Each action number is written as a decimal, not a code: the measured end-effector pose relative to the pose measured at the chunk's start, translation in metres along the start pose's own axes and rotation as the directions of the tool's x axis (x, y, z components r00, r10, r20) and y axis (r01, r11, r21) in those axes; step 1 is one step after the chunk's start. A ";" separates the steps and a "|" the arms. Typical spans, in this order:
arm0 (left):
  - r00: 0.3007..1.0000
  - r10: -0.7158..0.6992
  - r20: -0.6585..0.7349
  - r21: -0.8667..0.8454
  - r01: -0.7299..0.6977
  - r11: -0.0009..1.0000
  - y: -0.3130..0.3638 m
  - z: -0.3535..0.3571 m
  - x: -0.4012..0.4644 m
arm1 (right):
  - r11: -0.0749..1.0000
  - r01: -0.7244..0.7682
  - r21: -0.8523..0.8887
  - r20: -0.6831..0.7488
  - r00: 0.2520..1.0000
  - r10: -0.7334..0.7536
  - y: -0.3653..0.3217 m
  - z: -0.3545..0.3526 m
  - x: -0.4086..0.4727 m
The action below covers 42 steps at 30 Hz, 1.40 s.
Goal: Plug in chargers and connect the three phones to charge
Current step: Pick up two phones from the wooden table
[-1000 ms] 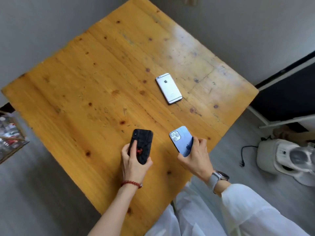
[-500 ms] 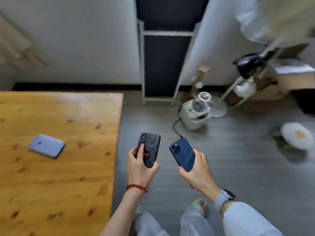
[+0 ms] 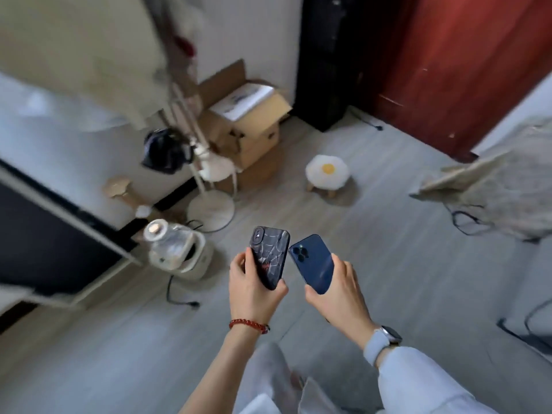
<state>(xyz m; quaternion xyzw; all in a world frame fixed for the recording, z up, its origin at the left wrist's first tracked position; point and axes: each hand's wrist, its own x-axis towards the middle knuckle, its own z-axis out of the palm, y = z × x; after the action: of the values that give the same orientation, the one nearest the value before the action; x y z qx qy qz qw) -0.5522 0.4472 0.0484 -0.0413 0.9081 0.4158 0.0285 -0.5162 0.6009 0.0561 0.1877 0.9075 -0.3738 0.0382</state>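
Observation:
My left hand (image 3: 252,291) grips a phone in a black spider-web case (image 3: 270,256), back side up, held out over the grey floor. Beside it my right hand (image 3: 337,289) holds a dark blue phone (image 3: 313,262), also camera side up. The two phones nearly touch at their upper corners. The third, silver phone and the wooden table are out of view. No charger plug or socket shows clearly.
A white kettle-like appliance (image 3: 176,249) with a loose black cord (image 3: 179,297) stands on the floor at left. Behind are a lamp base (image 3: 210,209), cardboard boxes (image 3: 248,121), an egg-shaped stool (image 3: 327,173) and a red door (image 3: 460,64). Black cables (image 3: 466,222) lie under grey fabric at right.
The view has swung right, away from the table and the silver phone, onto the room's floor. Both hands still hold their phones, now closer together.

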 end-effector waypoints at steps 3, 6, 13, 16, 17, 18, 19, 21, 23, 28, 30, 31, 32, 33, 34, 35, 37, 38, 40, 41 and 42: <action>0.992 0.067 0.109 0.053 -0.073 0.996 0.044 0.052 0.047 | 0.993 -0.103 0.056 -0.096 0.990 0.108 0.033 -0.038 0.043; 0.969 0.101 0.226 0.047 -0.114 0.992 0.086 0.101 0.094 | 0.982 -0.161 0.097 -0.181 0.968 0.176 0.059 -0.074 0.094; 0.901 0.230 0.367 -0.006 -0.245 0.969 0.212 0.228 0.219 | 0.955 -0.260 0.144 -0.317 0.902 0.293 0.112 -0.177 0.246; 0.859 0.293 0.420 0.010 -0.327 0.945 0.272 0.278 0.262 | 0.938 -0.303 0.169 -0.367 0.864 0.345 0.138 -0.226 0.300; 0.840 0.307 0.449 0.015 -0.350 0.937 0.291 0.297 0.272 | 0.927 -0.329 0.179 -0.384 0.844 0.374 0.149 -0.242 0.313; 0.816 0.319 0.481 0.019 -0.374 0.927 0.310 0.316 0.280 | 0.915 -0.354 0.191 -0.402 0.822 0.402 0.161 -0.257 0.323; 0.789 0.330 0.518 0.014 -0.394 0.919 0.329 0.336 0.286 | 0.902 -0.380 0.207 -0.421 0.797 0.433 0.175 -0.272 0.332; 0.735 0.354 0.579 -0.007 -0.430 0.903 0.364 0.374 0.291 | 0.878 -0.417 0.235 -0.454 0.751 0.479 0.204 -0.299 0.345; 0.688 0.367 0.626 -0.007 -0.466 0.885 0.400 0.422 0.292 | 0.834 -0.468 0.291 -0.474 0.687 0.551 0.243 -0.330 0.359; 0.612 0.374 0.697 -0.028 -0.498 0.867 0.482 0.545 0.281 | 0.775 -0.519 0.360 -0.478 0.611 0.631 0.351 -0.410 0.391; 0.602 0.361 0.712 -0.024 -0.492 0.870 0.518 0.590 0.274 | 0.770 -0.526 0.362 -0.467 0.612 0.638 0.390 -0.447 0.404; 0.598 0.349 0.721 -0.017 -0.489 0.872 0.539 0.613 0.271 | 0.762 -0.534 0.368 -0.461 0.607 0.648 0.410 -0.468 0.411; 0.593 0.338 0.731 -0.008 -0.487 0.873 0.557 0.635 0.268 | 0.751 -0.543 0.376 -0.456 0.597 0.660 0.430 -0.487 0.417; 0.584 0.333 0.740 -0.001 -0.494 0.869 0.575 0.656 0.267 | 0.742 -0.547 0.388 -0.450 0.590 0.671 0.447 -0.506 0.424; 0.573 0.328 0.751 0.006 -0.502 0.865 0.591 0.677 0.266 | 0.726 -0.552 0.410 -0.436 0.581 0.688 0.464 -0.523 0.431; 0.564 0.319 0.761 0.016 -0.509 0.860 0.604 0.693 0.267 | 0.705 -0.563 0.431 -0.419 0.568 0.709 0.476 -0.537 0.436; 0.560 0.307 0.770 0.037 -0.519 0.854 0.629 0.730 0.270 | 0.668 -0.584 0.461 -0.391 0.542 0.744 0.506 -0.565 0.452; 0.555 0.303 0.775 0.046 -0.528 0.848 0.639 0.749 0.272 | 0.660 -0.589 0.466 -0.378 0.542 0.751 0.522 -0.576 0.462; 0.554 0.273 0.786 0.084 -0.533 0.842 0.656 0.783 0.277 | 0.639 -0.611 0.467 -0.354 0.533 0.768 0.553 -0.594 0.480; 0.557 0.251 0.792 0.103 -0.527 0.844 0.665 0.804 0.281 | 0.622 -0.625 0.471 -0.339 0.523 0.782 0.571 -0.604 0.492; 0.558 0.231 0.797 0.118 -0.519 0.847 0.673 0.825 0.286 | 0.602 -0.638 0.481 -0.319 0.512 0.798 0.589 -0.612 0.504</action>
<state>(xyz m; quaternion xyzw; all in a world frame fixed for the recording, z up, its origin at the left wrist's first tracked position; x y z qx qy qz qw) -0.8884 1.4954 -0.0084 0.3393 0.8549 0.2266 0.3203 -0.7220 1.5653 -0.0017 0.6447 0.6509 -0.3936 -0.0765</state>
